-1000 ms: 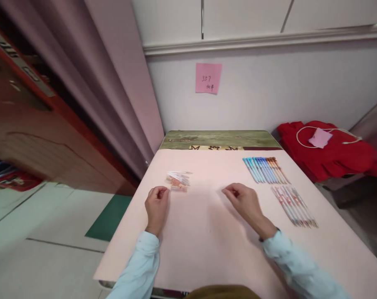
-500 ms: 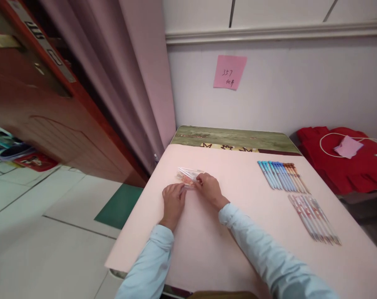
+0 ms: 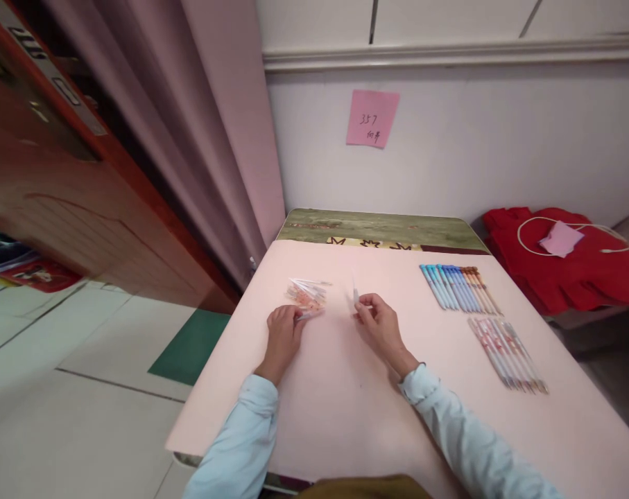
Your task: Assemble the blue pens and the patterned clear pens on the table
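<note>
A small pile of clear, thin pen refills or tubes (image 3: 306, 294) lies on the pale pink table top (image 3: 345, 388) at the left. My left hand (image 3: 283, 336) rests curled on the table, its fingertips touching the near edge of that pile. My right hand (image 3: 379, 326) is pinched on one thin clear tube (image 3: 354, 290), held a little to the right of the pile and pointing away from me. At the right lie a row of blue and brown pens (image 3: 460, 285) and, nearer me, a row of patterned pens (image 3: 506, 353).
A pink sticky note (image 3: 372, 118) hangs on the wall ahead. A green patterned surface (image 3: 379, 229) borders the table's far edge. A red cloth (image 3: 564, 267) with a white cable and a pink slip lies at the right. Curtain and wooden door stand at the left.
My right hand went from mid-table to the pile, then drew back right with one thin tube pinched in it. My left hand moved up to the pile's edge.
</note>
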Tool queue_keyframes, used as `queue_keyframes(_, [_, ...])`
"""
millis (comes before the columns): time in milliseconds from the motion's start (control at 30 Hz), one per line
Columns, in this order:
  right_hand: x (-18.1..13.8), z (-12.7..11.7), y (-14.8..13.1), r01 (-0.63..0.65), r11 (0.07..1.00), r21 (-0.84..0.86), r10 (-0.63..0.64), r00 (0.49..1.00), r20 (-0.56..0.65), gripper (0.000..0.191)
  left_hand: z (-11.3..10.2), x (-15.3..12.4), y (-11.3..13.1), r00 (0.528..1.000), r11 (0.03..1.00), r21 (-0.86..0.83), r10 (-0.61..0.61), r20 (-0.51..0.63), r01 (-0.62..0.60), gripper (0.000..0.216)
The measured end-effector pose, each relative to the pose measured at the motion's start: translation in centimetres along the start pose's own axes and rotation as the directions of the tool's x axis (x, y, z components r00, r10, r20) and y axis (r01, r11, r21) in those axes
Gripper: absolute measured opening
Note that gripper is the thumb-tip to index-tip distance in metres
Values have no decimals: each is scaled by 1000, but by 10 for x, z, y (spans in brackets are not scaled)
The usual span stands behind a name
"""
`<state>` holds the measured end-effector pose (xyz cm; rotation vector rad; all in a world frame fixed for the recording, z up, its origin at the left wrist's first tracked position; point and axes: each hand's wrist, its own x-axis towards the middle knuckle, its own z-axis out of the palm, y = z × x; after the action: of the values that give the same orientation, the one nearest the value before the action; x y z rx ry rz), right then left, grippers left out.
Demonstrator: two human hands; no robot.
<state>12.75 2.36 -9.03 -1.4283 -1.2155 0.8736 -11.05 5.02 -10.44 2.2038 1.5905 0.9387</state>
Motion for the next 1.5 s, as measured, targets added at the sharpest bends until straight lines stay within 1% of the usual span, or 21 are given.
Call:
queue_keyframes(100, [-15,-22,4,-101,978,180,107,994,-26,37,-3,-2,5,999,995,-104,-10,-38,6,7])
queue_keyframes(167, [-25,-33,7,-120,963,241,137,989,-52,36,-3,-3,13,994,978,-206,-61,-85,43,8])
queue_keyframes(233, [-33,-40,11,-104,957,270,132,988,-85,33,0,1,28,986,921,-377,-140,-86,97,11])
queue_keyframes(267, [-35,-42,14,-91,957,276,123,987,-100,31,4,4,36,981,863,-488,-183,-59,132,13])
queue_keyframes(300, [-37,-43,16,-78,958,275,113,987,-116,30,9,9,46,974,779,-603,-227,-15,172,14])
queue_keyframes(333, [-38,-44,18,-66,962,265,103,986,-129,30,15,15,55,963,666,-713,-265,46,217,17])
queue_keyframes(400, [-37,-45,23,-46,970,237,85,984,-156,29,31,30,72,920,366,-874,-339,196,321,21])
queue_keyframes(433, [-35,-45,25,-36,974,225,77,982,-172,28,40,38,80,898,211,-907,-339,282,364,22])
queue_keyframes(467, [-34,-46,26,-27,975,218,71,979,-193,27,49,46,86,880,87,-916,-325,345,392,22])
queue_keyframes(533, [-31,-48,29,-8,976,216,63,967,-246,26,67,59,96,866,-77,-909,-283,413,409,21])
queue_keyframes(633, [-27,-53,33,24,978,206,47,941,-335,23,85,71,102,859,-224,-889,-245,449,400,17])
queue_keyframes(667, [-25,-54,33,33,979,202,42,933,-357,22,89,73,103,856,-243,-882,-240,458,403,16])
queue_keyframes(700, [-24,-55,34,41,978,203,38,928,-370,21,92,74,103,855,-237,-882,-240,460,408,15])
queue_keyframes(733, [-22,-56,35,46,977,208,37,926,-377,20,93,75,102,857,-214,-886,-240,456,411,15])
queue_keyframes(867, [-17,-59,32,35,976,217,45,934,-354,19,91,75,100,891,-66,-924,-245,381,377,24])
queue_keyframes(933, [-18,-61,29,14,983,182,49,941,-336,19,89,74,100,893,-28,-929,-265,364,370,31])
queue_keyframes(1033, [-22,-64,26,-11,997,78,36,943,-331,20,89,74,100,886,-17,-930,-299,355,367,39])
queue_keyframes(1133, [-22,-67,26,-14,1000,-3,12,943,-333,21,91,79,96,879,-22,-938,-341,332,345,42])
queue_keyframes(1300, [-19,-66,27,-24,1000,-20,17,953,-301,21,95,82,90,872,9,-940,-375,313,341,44])
queue_keyframes(1500, [-18,-63,24,-27,998,-54,11,960,-280,19,96,82,95,874,81,-926,-370,315,368,43])
